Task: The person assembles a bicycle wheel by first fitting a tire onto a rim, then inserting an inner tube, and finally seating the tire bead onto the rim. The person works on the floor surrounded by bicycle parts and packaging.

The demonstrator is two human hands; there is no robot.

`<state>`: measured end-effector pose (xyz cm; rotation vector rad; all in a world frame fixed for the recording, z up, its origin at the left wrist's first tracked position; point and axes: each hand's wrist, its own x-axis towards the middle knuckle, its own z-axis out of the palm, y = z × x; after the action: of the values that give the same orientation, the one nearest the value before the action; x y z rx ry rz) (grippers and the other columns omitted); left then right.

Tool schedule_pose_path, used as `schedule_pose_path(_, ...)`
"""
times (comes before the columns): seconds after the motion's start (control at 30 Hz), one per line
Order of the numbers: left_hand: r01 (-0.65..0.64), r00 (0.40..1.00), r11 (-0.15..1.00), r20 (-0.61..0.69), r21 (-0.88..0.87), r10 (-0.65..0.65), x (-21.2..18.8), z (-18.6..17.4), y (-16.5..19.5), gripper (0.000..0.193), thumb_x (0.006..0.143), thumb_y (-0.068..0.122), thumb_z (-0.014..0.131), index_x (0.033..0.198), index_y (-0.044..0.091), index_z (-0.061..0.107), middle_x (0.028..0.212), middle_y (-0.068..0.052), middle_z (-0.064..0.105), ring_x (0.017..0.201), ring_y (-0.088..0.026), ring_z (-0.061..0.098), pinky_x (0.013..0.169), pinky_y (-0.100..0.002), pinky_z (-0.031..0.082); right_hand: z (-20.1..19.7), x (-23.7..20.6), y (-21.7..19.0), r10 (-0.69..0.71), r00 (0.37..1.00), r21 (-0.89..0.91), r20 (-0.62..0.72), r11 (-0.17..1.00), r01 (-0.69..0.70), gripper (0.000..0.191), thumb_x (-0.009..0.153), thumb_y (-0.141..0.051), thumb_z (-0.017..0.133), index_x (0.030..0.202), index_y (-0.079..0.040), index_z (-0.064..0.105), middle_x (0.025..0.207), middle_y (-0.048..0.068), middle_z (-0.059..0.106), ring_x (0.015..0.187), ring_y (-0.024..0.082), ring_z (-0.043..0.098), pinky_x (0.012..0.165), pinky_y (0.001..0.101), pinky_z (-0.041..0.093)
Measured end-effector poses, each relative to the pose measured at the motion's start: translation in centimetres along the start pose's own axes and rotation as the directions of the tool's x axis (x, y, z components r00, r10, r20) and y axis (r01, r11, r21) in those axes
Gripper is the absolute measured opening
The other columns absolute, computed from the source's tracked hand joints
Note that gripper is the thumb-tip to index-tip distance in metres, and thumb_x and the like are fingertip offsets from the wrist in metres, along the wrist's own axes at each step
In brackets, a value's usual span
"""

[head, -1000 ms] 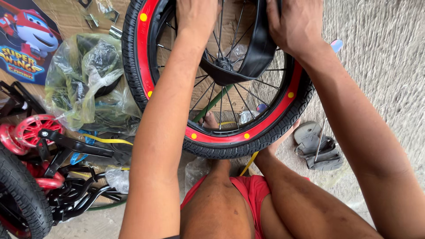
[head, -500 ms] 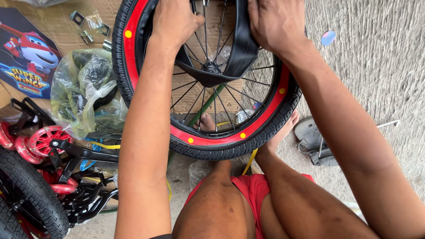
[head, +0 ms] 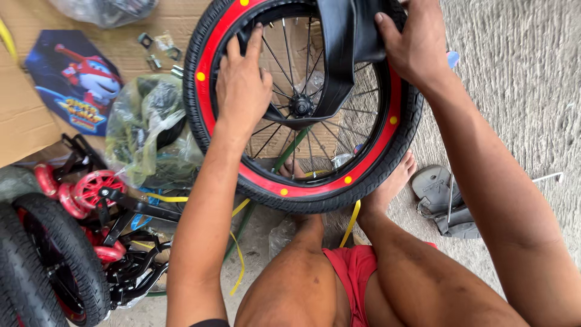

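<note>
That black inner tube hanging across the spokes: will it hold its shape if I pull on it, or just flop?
Probably floppy: the inner tube sags flat in a loop to the hub, looking uninflated. It likely stretches and slips rather than pushes; the right hand pinches it against the tyre. The left hand steadies the rim.

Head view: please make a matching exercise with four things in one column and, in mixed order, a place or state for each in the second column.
1. left hand
2. right hand
3. black inner tube
4. grey sandal

A. lies on the floor at the right
B. hangs loose across the spokes
C. presses on the wheel's left rim
D. grips the tyre at the upper right

Pairs: 1-C, 2-D, 3-B, 4-A
</note>
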<state>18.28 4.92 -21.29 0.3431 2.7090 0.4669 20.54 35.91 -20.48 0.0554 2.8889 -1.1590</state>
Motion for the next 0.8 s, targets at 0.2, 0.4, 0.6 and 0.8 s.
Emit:
schedule_pose_path(0.2, 0.102, 0.994, 0.993, 0.041, -0.052, -0.1, -1.1, -0.2, -1.5, 0.08, 0.089, 0.018, 0.071, 0.159, 0.008, 0.034, 0.148, -0.033, 0.041, 0.121, -0.052, 0.053, 0.104, -0.057, 0.045, -0.3, -5.3, -2.6, -0.168, 0.985, -0.206, -0.031, 0.966, 0.158, 0.069, 0.096, -0.017, 0.081, 0.148, 0.0, 0.039, 0.146, 0.025, 0.044, 0.133, 0.049, 0.053, 0.113, 0.0523, 0.048)
schedule_pose_path(0.4, 0.064, 0.998, 0.996, 0.002, 0.053, -0.065, 1.2, -0.3, -0.6, 0.098, 0.08, 0.025, 0.083, 0.153, -0.009, 0.027, 0.142, -0.032, 0.044, 0.128, -0.049, 0.05, 0.106, -0.054, 0.044, -1.3, -9.1, -3.1, 0.156, 0.986, -0.132, -0.051, 0.978, -0.161, 0.093, 0.088, -0.024, 0.081, 0.157, -0.001, 0.023, 0.146, 0.032, 0.043, 0.12, 0.053, 0.056, 0.094, 0.0535, 0.052)
schedule_pose_path(0.6, 0.039, 0.999, 0.993, 0.03, 0.112, -0.043, 3.4, 0.6, -1.1, 0.094, 0.077, 0.031, 0.086, 0.15, -0.003, 0.038, 0.141, -0.03, 0.051, 0.129, -0.046, 0.051, 0.107, -0.053, 0.044, 0.1, -10.2, -2.7, 0.332, 0.943, -0.069, 0.001, 0.941, -0.331, 0.085, 0.092, -0.024, 0.071, 0.161, -0.006, 0.024, 0.143, 0.027, 0.049, 0.116, 0.05, 0.061, 0.092, 0.0543, 0.053)
schedule_pose_path(0.8, -0.119, 0.993, 0.955, 0.058, 0.272, 0.107, 5.9, 1.6, -3.9, 0.086, 0.084, 0.045, 0.084, 0.149, -0.004, 0.057, 0.138, -0.032, 0.063, 0.119, -0.05, 0.061, 0.094, -0.061, 0.049, -0.5, -9.8, -3.6, 0.282, 0.956, -0.167, -0.083, 0.942, -0.292, 0.062, 0.087, -0.015, 0.054, 0.148, -0.012, 0.043, 0.135, 0.016, 0.056, 0.122, 0.038, 0.06, 0.091, 0.05, 0.055)
